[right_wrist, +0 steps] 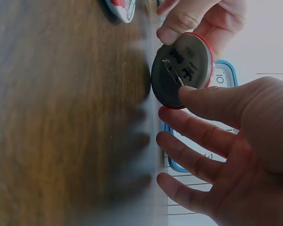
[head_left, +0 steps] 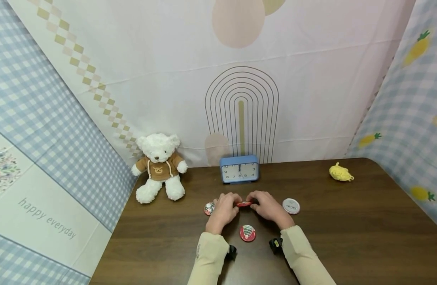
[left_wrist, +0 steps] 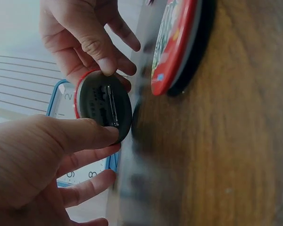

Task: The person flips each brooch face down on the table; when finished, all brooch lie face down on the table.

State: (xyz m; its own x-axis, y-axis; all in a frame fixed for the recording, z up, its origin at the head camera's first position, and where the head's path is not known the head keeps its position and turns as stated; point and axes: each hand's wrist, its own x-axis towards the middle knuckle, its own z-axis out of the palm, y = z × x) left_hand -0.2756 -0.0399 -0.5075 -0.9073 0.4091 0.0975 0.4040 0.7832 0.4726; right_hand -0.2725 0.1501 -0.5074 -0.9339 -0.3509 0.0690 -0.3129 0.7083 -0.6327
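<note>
Between both hands a round red-rimmed pin badge (head_left: 244, 204) stands tilted up on its edge over the table. Its dark back (left_wrist: 96, 101) with a safety-pin clasp shows in both wrist views. My left hand (head_left: 223, 209) pinches one side between thumb and fingers. On the opposite side my right hand (head_left: 269, 206) pinches it, thumb on the back (right_wrist: 191, 54), other fingers spread. A red badge with a green tree (head_left: 247, 233) lies nearer me. Another patterned badge (head_left: 208, 208) is partly hidden behind the left hand. A white badge (head_left: 291, 206) lies right of the right hand.
A blue alarm clock (head_left: 239, 169) stands just behind the hands. At the back left sits a white teddy bear (head_left: 160, 168) in a brown hoodie. A yellow yarn bundle (head_left: 341, 173) lies at the back right of the brown wooden table (head_left: 346, 237). Patterned cloths hang around it.
</note>
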